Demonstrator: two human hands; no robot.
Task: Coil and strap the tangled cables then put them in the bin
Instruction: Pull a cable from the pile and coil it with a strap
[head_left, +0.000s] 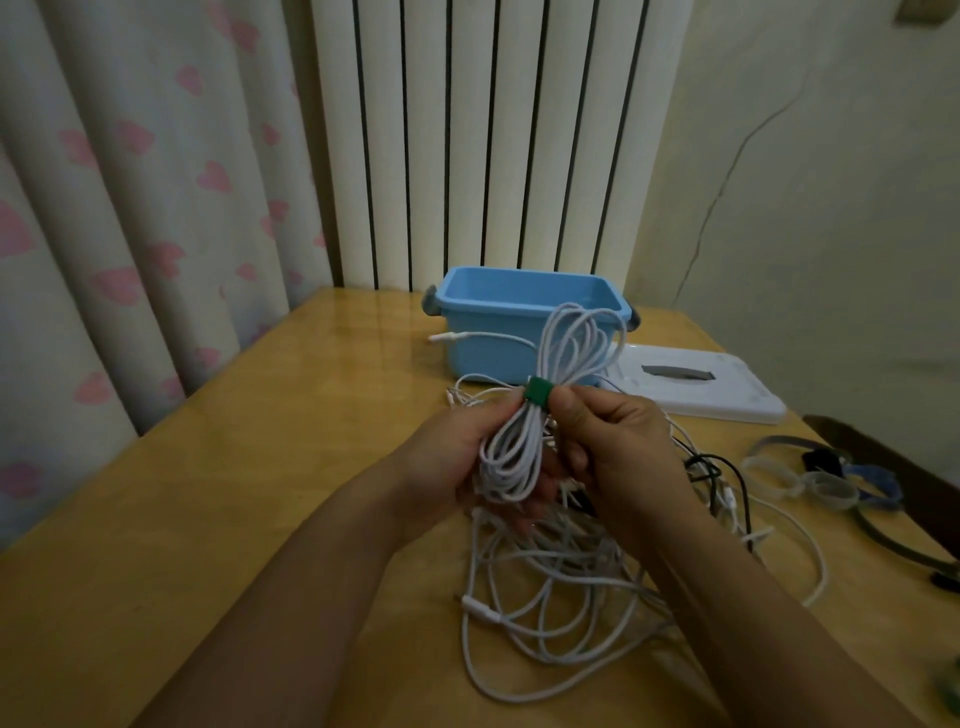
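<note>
Blue bin holds nothing visible; left hand and right hand grip strapped white coil.

Home room, heart-print curtain, radiator, wooden table

Head view — close, looking down over the table.
</note>
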